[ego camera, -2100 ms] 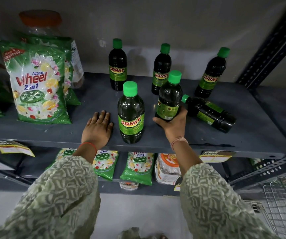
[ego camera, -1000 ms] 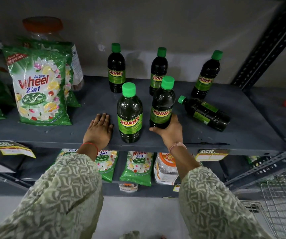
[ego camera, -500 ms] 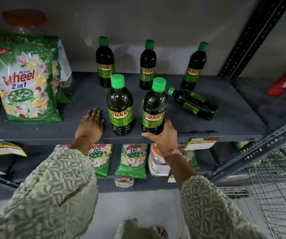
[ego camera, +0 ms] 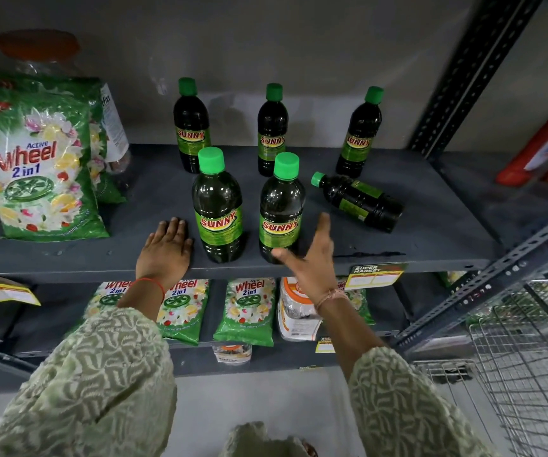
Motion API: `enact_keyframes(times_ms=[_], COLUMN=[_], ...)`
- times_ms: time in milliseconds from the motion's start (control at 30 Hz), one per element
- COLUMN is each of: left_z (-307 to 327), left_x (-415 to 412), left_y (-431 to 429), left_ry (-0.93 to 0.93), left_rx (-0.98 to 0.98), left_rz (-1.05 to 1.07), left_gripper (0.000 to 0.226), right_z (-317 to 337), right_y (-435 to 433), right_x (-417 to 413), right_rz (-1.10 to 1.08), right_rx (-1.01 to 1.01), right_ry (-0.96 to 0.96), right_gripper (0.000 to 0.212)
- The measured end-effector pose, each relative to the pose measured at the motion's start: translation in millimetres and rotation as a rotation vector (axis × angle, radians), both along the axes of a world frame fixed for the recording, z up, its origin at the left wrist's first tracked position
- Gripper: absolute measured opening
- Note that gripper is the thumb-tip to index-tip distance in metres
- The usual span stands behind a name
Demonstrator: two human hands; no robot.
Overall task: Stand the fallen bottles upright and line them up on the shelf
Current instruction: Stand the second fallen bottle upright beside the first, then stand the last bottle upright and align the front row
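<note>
Right hand (ego camera: 312, 258): fingers spread wide, holding nothing — beside the base of the front right bottle (ego camera: 281, 209), thumb just in front of it; contact cannot be told.
Left hand (ego camera: 166, 250): flat, palm down on the shelf (ego camera: 431, 232) edge, gripping nothing, just left of the front left bottle (ego camera: 218, 206).
Front row: both bottles upright, side by side near the front edge.
Back row: three upright bottles (ego camera: 191, 125) (ego camera: 272, 130) (ego camera: 360, 131) near the wall.
Fallen bottle (ego camera: 358, 202): on its side, cap toward the front pair, right of them.
Step in hand: likely between bottles — one still down.
Next move: reach right, grasp the fallen bottle's body, tip it upright, set it in the front row.
Periphery: detergent pack (ego camera: 40, 166) at left.
</note>
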State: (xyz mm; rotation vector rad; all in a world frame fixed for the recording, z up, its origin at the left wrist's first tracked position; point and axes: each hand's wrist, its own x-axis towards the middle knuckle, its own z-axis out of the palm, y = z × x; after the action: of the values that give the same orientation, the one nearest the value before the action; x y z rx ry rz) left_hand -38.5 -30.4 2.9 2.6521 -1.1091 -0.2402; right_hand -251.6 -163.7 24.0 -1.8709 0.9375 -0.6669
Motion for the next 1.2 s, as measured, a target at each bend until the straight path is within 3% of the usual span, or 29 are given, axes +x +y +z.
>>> enact_keyframes(times_ms=[67,167,300,367,400,467,533,700,867,1033,1133,1200], left_z=[-1,-1,-2,-3,-4,-5,-6,-7,-7,-7,-8,-8], left_x=[-2,-4,-4,-4,-4,-4,-4,-2,-2,-2,-2,-1], left_y=[1,2,1,1,1,0,1,1,1,1,1,2], left_ry=[-0.007,-0.02,-0.027,-0.027,-0.028,-0.032,-0.037,-0.031,-0.031,-0.028,-0.031,-0.028], left_rx=[-0.01,-0.028,-0.036,-0.042,-0.045,-0.05,-0.057,-0.052,-0.048,-0.05,-0.046,-0.042], left_rz=[-0.005,-0.005,0.013,0.02,0.025,0.031,0.036,0.041,0.035,0.033,0.031,0.034], left_gripper=[0.052,0.051,0.051,0.05,0.05,0.05,0.05,0.05,0.05,0.05,0.05,0.05], right_z=[15,39,50,53,52,44,30,16,1,-4,-3,-2], right_y=[-26,-98,-161,-165,-165,-158,-145,-109,-101,-99,-96,-97], right_x=[-7,-13,-7,-2,1,4,10,22,12,4,7,9], right_rz=[-0.124,-0.235,-0.119,-0.05,-0.042,-0.093,-0.224,-0.474,-0.328,-0.257,-0.352,-0.394], right_rx=[-0.217,-0.465,-0.377,-0.327,-0.228,0.057,0.184,-0.206,-0.366,-0.207,-0.183,-0.196], right_ry=[0.037,0.426,0.936,1.02,0.952,0.619,0.316,-0.141,-0.065,-0.158,-0.022,0.001], right_gripper=[0.102,0.092,0.091,0.094,0.094,0.076,0.064,0.081,0.086,0.09,0.112,0.113])
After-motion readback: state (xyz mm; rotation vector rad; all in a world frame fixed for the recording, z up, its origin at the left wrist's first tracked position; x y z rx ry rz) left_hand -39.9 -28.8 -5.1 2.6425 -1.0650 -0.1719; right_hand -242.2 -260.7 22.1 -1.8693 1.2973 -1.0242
